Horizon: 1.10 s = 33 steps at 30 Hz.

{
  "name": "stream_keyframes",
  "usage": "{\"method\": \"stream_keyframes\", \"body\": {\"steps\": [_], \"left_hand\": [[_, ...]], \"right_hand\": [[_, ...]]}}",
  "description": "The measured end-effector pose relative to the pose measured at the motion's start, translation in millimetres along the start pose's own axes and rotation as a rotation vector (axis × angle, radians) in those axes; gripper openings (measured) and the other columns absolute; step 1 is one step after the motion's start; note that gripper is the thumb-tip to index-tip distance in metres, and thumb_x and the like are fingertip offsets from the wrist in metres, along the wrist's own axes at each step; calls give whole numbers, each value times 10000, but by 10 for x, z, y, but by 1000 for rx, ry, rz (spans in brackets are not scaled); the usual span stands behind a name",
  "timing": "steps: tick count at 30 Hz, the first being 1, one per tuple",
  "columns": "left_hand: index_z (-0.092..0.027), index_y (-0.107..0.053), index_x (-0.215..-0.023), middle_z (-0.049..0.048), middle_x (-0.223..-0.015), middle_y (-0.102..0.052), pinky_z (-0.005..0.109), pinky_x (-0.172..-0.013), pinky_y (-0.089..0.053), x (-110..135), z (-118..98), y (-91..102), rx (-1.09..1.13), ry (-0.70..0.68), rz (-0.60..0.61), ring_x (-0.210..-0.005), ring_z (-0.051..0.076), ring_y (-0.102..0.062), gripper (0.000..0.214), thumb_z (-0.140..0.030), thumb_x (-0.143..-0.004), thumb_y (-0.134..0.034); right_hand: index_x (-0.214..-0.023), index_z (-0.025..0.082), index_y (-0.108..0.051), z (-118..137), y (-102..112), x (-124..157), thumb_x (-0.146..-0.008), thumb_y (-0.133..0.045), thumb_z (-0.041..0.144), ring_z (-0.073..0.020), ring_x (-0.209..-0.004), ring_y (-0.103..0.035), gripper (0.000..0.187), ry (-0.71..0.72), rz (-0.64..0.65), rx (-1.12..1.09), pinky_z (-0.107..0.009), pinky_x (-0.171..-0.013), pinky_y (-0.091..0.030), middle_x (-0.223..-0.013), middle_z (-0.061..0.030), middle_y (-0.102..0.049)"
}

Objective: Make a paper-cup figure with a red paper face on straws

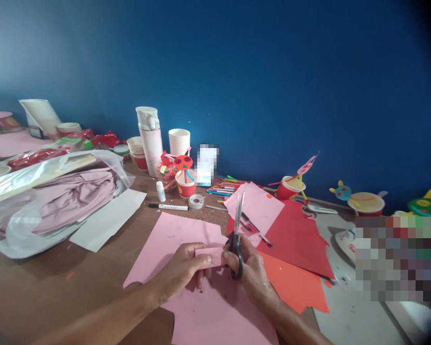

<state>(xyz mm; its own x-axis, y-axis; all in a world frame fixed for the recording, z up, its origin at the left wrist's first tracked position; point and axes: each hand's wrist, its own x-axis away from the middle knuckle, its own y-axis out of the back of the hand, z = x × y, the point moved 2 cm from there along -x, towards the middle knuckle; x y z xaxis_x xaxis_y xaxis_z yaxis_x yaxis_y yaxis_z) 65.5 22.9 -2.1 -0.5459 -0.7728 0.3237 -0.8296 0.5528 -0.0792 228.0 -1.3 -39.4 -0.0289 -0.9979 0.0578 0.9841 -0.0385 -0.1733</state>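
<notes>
My left hand (185, 268) is closed on a small pink paper piece (215, 256), pinching it between thumb and fingers. My right hand (253, 275) grips a pair of scissors (238, 215) by the black handles, blades pointing up and away from the paper piece. The right thumb and fingertips also meet the right end of that piece. Beneath both hands lie large pink paper sheets (179, 227) with small scraps on them. Close to the scissors, black pens (256, 229) rest on another pink sheet (262, 203), which overlaps red paper (298, 235) and orange paper (294, 285).
Behind the sheets stand a decorated cup (186, 189), a tape roll (196, 201), a glue stick (161, 191), a marker (172, 207) and a white bottle (151, 143). At left lies a plastic bag (21, 230) with mauve cloth. More decorated cups (290, 188) line the blue wall (273, 86).
</notes>
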Motion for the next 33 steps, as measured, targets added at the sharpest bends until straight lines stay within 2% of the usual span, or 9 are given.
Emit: {"method": "stream_keyframes", "body": {"steps": [11,27,33], "left_hand": [[-121,-547,-732,-19,-526,-551,188,-376,-326,-15,16,4,-16,6,-6,-384,82,-492,215,-328,-776,-511],[-137,-534,-711,-39,-472,-525,185,-365,-313,-20,55,5,-62,12,-43,-368,81,-476,174,-306,-752,-548],[-132,-556,-727,-39,-463,-518,185,-365,-311,-32,78,11,-69,7,-34,-366,80,-472,184,-312,-760,-538]], "right_hand": [[-1090,234,-494,-25,-4,-6,-756,-672,305,-86,-583,-497,385,-25,14,-45,-195,-488,-417,-756,31,-546],[-1067,233,-510,-58,24,-28,-753,-664,319,-110,-635,-493,360,46,19,31,-203,-512,-404,-768,22,-534],[-1066,239,-508,-57,23,-31,-762,-654,315,-104,-625,-493,346,30,17,49,-199,-505,-400,-770,24,-535]]}}
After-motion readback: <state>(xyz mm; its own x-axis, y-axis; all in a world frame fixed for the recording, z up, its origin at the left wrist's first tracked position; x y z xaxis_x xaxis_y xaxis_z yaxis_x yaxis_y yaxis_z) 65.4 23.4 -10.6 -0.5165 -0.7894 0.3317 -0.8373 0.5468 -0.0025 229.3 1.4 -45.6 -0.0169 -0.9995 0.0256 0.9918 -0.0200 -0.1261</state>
